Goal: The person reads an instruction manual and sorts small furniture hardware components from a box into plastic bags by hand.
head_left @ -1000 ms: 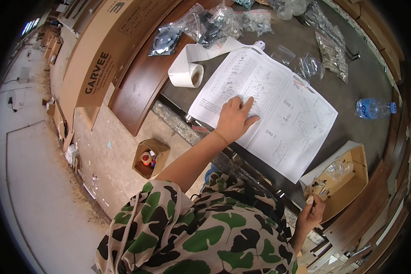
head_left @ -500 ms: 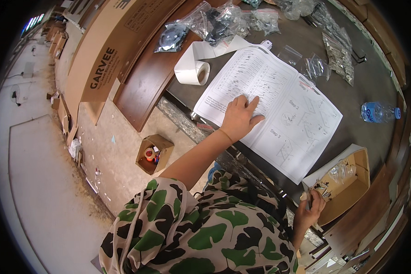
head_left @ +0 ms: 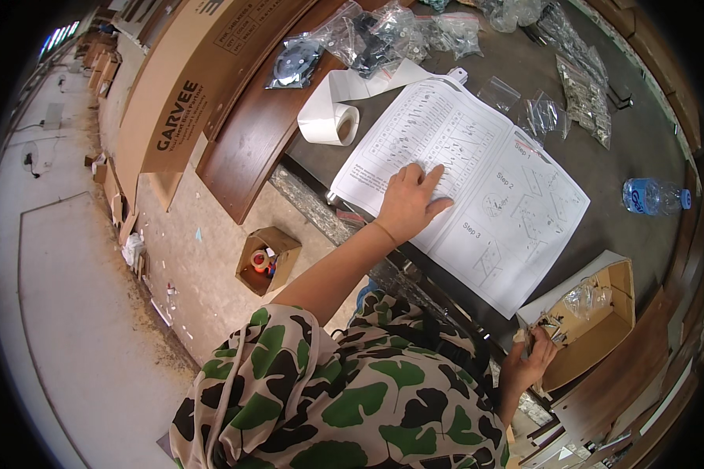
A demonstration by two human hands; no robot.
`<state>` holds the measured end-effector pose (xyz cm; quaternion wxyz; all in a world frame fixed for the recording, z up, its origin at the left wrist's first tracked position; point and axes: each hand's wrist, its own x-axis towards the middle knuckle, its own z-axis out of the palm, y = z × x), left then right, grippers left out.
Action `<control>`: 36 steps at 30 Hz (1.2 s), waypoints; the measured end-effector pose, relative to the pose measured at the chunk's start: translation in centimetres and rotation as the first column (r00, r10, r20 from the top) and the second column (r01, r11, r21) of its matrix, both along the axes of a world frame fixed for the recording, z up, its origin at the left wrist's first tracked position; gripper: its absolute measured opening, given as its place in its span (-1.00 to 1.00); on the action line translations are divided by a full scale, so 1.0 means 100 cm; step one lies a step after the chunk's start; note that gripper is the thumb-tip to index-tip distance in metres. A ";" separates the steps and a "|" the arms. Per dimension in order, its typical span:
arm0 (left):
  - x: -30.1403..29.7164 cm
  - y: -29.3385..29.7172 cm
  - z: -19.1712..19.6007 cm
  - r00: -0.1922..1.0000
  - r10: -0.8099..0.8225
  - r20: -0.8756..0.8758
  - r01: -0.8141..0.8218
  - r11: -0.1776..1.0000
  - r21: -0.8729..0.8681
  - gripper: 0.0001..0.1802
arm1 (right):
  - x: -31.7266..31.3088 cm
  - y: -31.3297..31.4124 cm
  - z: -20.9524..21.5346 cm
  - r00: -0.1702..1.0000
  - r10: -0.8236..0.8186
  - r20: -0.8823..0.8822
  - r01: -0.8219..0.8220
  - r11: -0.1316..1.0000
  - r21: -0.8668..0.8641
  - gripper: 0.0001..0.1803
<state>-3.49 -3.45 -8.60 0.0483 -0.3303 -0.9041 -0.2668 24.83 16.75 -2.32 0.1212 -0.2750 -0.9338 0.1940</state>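
An opened instruction booklet (head_left: 516, 203) with printed drawings lies on the dark tabletop. My left hand (head_left: 411, 203) rests on its left page, fingers spread and holding nothing. At the lower right, a small open cardboard box (head_left: 602, 336) sits at the table's near edge. My right hand (head_left: 530, 359) is at the box's near left corner, with thumb and curled fingers closed round its edge; part of the grip is hidden. Inside the box are small metal fasteners (head_left: 551, 324) and a clear plastic bag (head_left: 587, 298).
Bags of hardware (head_left: 387, 39) lie along the far side, with a label roll (head_left: 338, 125) beside the booklet. A water bottle (head_left: 655, 197) lies at the right. Brown boards (head_left: 246, 164) and a large carton (head_left: 164, 102) stand left. A small box with tape rolls (head_left: 267, 262) is on the floor.
The whole view has shifted very slightly. My left hand stays on the booklet, and my right hand stays at the box's corner with barely any movement.
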 end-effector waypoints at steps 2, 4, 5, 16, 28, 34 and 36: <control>-0.001 0.000 0.000 1.000 0.010 0.023 -0.010 1.000 0.003 -0.31 | 0.000 0.001 -0.001 1.000 -0.001 0.013 0.001 1.000 0.011 -0.65; -0.002 0.000 0.001 0.998 0.026 0.052 -0.027 1.000 0.009 -0.23 | -0.001 0.001 -0.002 1.000 -0.002 0.018 0.002 1.000 0.012 -0.65; -0.002 0.001 0.002 0.997 0.038 0.068 -0.039 0.999 0.014 -0.18 | -0.001 0.001 -0.002 1.000 -0.001 0.018 0.000 1.000 0.017 -0.65; -0.004 0.000 0.001 0.985 0.055 0.165 -0.061 0.998 0.031 -0.14 | -0.005 -0.001 0.001 1.000 0.015 0.027 -0.017 0.998 0.063 -0.65; -0.005 0.000 -0.002 0.988 0.055 0.145 -0.063 0.996 0.057 -0.17 | -0.005 -0.001 0.000 1.000 0.009 0.014 -0.010 0.998 0.059 -0.65; -0.005 0.000 -0.004 0.989 0.053 0.138 -0.063 0.995 0.074 -0.20 | -0.005 0.000 0.000 1.000 0.017 0.017 -0.018 0.998 0.064 -0.65; -0.005 0.000 -0.003 0.989 0.058 0.140 -0.069 0.995 0.078 -0.21 | -0.005 0.000 0.000 1.000 0.016 0.018 -0.017 0.998 0.060 -0.65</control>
